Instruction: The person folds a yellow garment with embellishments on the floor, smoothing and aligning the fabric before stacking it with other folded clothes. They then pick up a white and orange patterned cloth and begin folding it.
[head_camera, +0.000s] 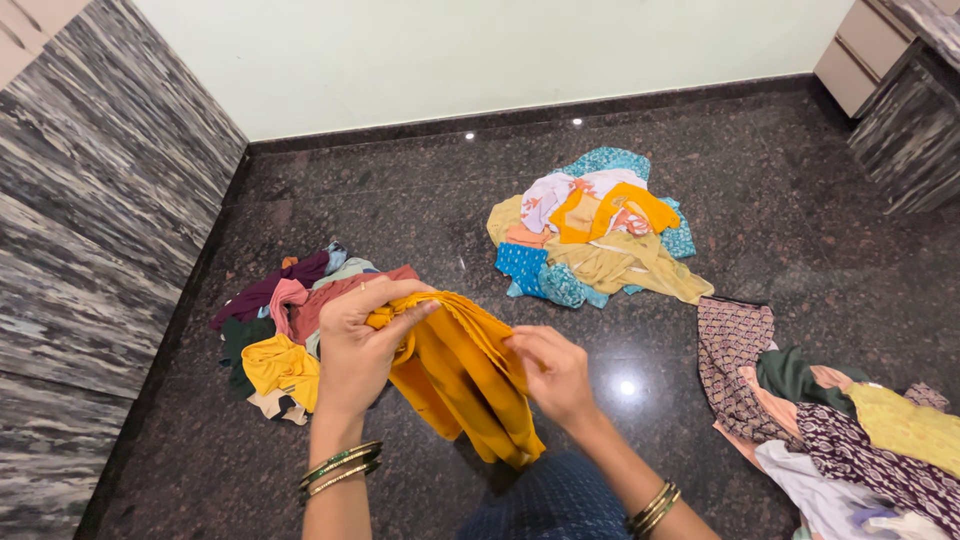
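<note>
A mustard-yellow cloth (455, 375) hangs bunched between my hands over the dark floor. My left hand (360, 345) grips its upper gathered edge, fingers curled over the folds. My right hand (555, 375) pinches the cloth's right side at mid-height. Both wrists carry green and gold bangles. The lower end of the cloth droops toward my lap, where blue checked fabric (550, 500) shows.
Three clothes heaps lie on the polished granite floor (400, 210): a maroon, pink and yellow pile (280, 320) at left, a blue, yellow and white pile (595, 235) ahead, and a patterned pile (830, 420) at right. A striped stone wall (90, 250) runs along the left; cabinets (900, 90) stand at the far right.
</note>
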